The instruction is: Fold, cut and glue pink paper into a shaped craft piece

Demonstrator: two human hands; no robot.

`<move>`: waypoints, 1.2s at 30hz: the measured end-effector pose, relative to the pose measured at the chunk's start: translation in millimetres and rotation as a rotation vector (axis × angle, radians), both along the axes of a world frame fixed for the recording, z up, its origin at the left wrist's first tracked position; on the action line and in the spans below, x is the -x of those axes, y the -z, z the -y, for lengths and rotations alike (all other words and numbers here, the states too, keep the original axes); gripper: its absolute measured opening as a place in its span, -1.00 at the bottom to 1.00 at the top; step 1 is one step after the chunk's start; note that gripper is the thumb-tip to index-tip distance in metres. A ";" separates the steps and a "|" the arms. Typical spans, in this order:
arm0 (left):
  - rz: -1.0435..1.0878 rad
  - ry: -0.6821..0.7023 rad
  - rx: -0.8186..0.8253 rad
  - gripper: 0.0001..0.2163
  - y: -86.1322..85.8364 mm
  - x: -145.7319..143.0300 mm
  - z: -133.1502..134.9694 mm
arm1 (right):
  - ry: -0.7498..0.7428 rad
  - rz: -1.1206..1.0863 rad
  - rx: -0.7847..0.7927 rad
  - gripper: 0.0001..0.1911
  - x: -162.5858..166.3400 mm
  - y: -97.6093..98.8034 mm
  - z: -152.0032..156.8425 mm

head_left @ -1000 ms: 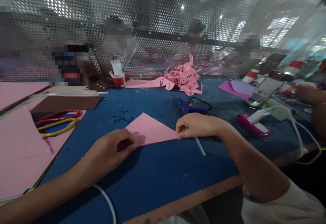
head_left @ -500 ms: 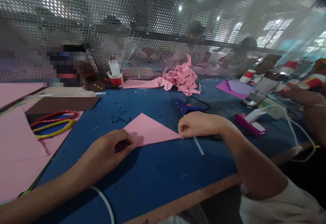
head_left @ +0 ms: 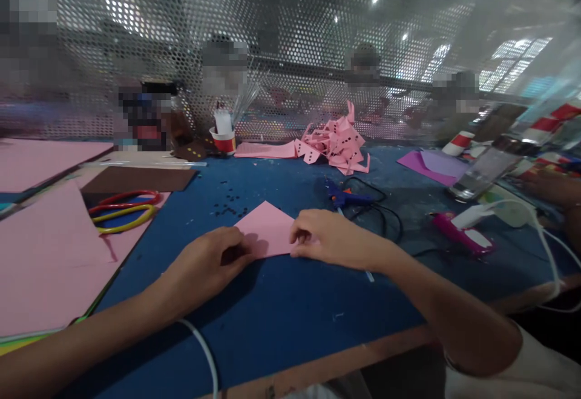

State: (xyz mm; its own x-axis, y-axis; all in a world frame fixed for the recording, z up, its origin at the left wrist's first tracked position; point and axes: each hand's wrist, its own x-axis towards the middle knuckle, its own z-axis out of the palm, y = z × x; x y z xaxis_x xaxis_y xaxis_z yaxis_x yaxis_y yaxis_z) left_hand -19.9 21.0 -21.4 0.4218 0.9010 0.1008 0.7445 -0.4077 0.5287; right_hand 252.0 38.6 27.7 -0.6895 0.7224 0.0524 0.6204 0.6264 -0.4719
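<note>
A pink sheet of paper (head_left: 269, 229), folded to a triangle with its peak pointing away from me, lies on the blue table (head_left: 281, 302). My left hand (head_left: 218, 257) pinches its left corner between thumb and fingers. On the right side of the fold, my right hand (head_left: 331, 235) is closed on the paper's lower edge, covering the right corner. Just beyond that hand lies a blue glue gun (head_left: 351, 198) with a black cord. A clear glue stick (head_left: 370, 276) pokes out from under my right wrist.
Scissors with red and yellow handles (head_left: 124, 211) rest on pink sheets (head_left: 40, 260) at left. Cut pink pieces (head_left: 338, 145) are heaped at the back by a paper cup (head_left: 223, 141). A magenta glue gun (head_left: 463, 234) and a clear cylinder (head_left: 488, 169) stand right, near another person's hand (head_left: 554, 187).
My right hand has moved left along the paper's lower edge from the right corner, and now hides that corner. My left hand keeps its pinch. The view has shifted slightly.
</note>
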 end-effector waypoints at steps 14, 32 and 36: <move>0.046 0.025 0.011 -0.78 5.4 4.6 -0.4 | 0.070 -0.011 0.070 -0.90 10.2 24.4 -7.1; -0.029 -0.080 0.033 -0.80 -5.6 3.9 2.4 | 0.160 0.024 0.094 -0.85 14.0 22.9 -5.1; -0.086 -0.110 0.000 -0.77 -6.0 4.4 1.2 | 0.181 0.014 0.115 -0.86 13.3 25.5 -6.0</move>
